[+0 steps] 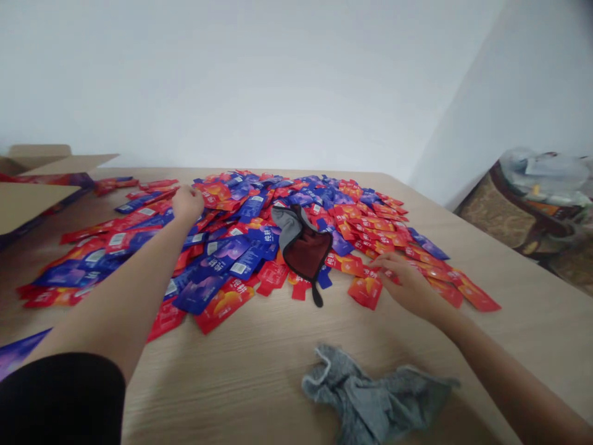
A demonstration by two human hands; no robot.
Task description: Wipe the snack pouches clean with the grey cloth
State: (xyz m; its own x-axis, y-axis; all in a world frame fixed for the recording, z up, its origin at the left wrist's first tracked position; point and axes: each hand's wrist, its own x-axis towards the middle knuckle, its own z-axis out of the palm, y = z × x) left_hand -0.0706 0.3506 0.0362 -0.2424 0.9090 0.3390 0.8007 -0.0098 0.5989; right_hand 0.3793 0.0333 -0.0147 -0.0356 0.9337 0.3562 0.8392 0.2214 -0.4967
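Observation:
A wide heap of small red-orange and blue-purple foil packets [248, 238] covers the far middle of the table. My left hand [188, 203] reaches over the heap's left side with its fingers curled; what lies in them is hidden. At the heap's right front edge, my right hand [402, 281] pinches the edge of a red-orange packet [365, 292] between thumb and fingers. Between the hands, a grey and dark-red cloth piece with a black loop [306, 250] lies on top of the packets.
A crumpled grey-blue cloth [370, 395] lies near the table's front edge. At the left stands an open cardboard box [34, 201] with its flaps out. Beyond the right table edge is a patterned brown seat [493, 213] with plastic bags [546, 173] on it. A white wall [278, 86] rises behind.

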